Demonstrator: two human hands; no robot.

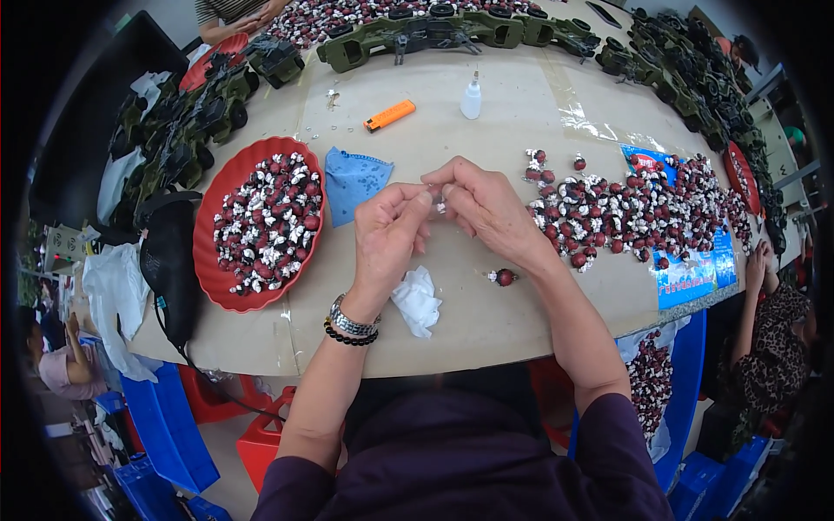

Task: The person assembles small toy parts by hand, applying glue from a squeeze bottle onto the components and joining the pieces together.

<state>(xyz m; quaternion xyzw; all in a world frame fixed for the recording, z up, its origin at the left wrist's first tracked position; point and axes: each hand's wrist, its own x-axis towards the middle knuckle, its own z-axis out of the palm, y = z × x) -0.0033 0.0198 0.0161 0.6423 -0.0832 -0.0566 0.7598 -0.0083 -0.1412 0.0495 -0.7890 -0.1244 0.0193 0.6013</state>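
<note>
- A tiny pale part [440,205] sits pinched between the fingertips of both hands, above the middle of the table [486,321]; it is too small to tell its shape.
- The left hand [388,233] has its grip closed on the part from about 8 o'clock — thumb and forefinger meet at it.
- The right hand [486,207] closes on the same part from about 3 o'clock, fingers curled over the top.
- The left wrist carries a metal watch band [352,320] and a dark bead bracelet [347,337].
- A crumpled white tissue [417,300] lies just below the hands, at 6 o'clock from the part.
- One loose red-and-white piece [503,277] lies near the right wrist, at about 4 o'clock.
- A spread heap of red-and-white pieces [625,213] covers the table at 3 o'clock, partly over a blue printed sheet [691,278].
- A red tray [213,269] full of the same pieces lies at 9 o'clock — a blue cloth [354,181] lies between it and the hands.
- An orange lighter [389,115] and a small white bottle [471,99] stand apart at 12 o'clock.
- Green toy vehicles [434,30] line the far rim.
</note>
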